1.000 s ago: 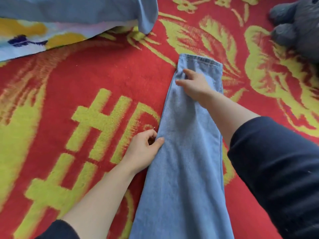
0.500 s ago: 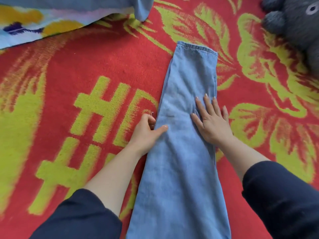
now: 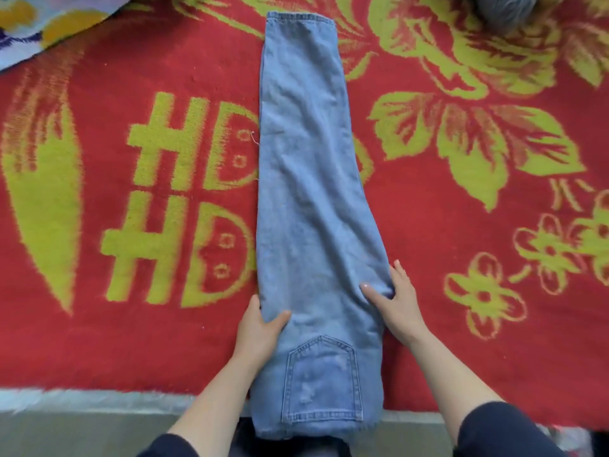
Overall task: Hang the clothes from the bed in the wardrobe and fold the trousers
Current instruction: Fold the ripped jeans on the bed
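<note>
Light blue jeans [image 3: 306, 179] lie lengthwise on the red and yellow blanket [image 3: 125, 318], folded leg on leg, hem far from me and back pocket near the bed's front edge. My left hand [image 3: 258, 328] grips the jeans' left edge at thigh height, thumb on top and fingers under the fabric. My right hand [image 3: 393, 301] holds the right edge at the same height, with the thumb on the denim and fingers along the side.
A grey plush toy [image 3: 504, 8] sits at the far right on the blanket. A blue and yellow patterned quilt [image 3: 36, 24] lies at the far left. The bed's front edge [image 3: 82, 399] runs just below my forearms.
Both hands slid down the jeans toward me, from the lower leg to the thigh. The right hand went from flat on the fabric to holding the right edge. The view pulled back.
</note>
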